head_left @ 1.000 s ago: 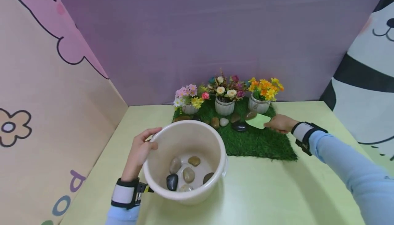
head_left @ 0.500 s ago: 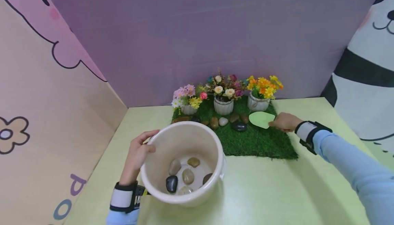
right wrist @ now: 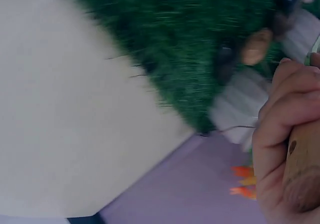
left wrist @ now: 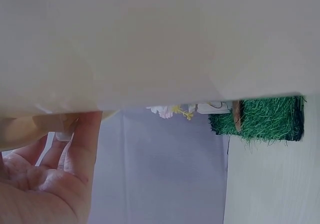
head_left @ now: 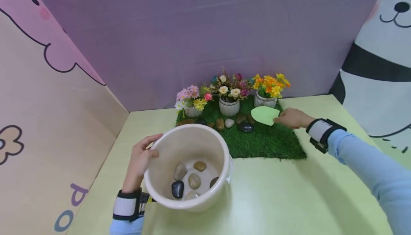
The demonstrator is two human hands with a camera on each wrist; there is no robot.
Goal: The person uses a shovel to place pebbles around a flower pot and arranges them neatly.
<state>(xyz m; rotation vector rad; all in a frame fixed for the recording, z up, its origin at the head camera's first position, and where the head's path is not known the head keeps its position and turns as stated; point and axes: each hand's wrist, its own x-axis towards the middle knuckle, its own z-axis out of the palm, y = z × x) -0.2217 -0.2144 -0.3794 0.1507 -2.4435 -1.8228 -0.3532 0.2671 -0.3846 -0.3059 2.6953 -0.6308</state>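
A cream bucket [head_left: 189,138] stands on the table with several stones on its bottom, among them a black stone [head_left: 177,189] and a tan stone [head_left: 194,180]. My left hand [head_left: 141,161] grips its left rim, thumb inside. In the left wrist view, the bucket wall fills the top. My right hand [head_left: 293,118] holds a small trowel with a pale green blade [head_left: 265,115] over the grass mat [head_left: 269,142]; no stone shows on the blade. Its wooden handle [right wrist: 307,159] lies in my curled fingers. Left of the blade are a black stone [head_left: 246,127] and a white stone [head_left: 229,123].
Three potted flower bunches line the mat's back edge: pink flowers [head_left: 189,94], a mixed bunch [head_left: 229,90] and orange flowers [head_left: 271,85]. A purple wall [head_left: 205,31] rises behind. The pale table [head_left: 273,192] stretches in front of the mat.
The trowel blade has risen slightly away from the row of stones. A brown stone near its tip now sits further left, closer to the others. My left hand keeps hold of the bucket.
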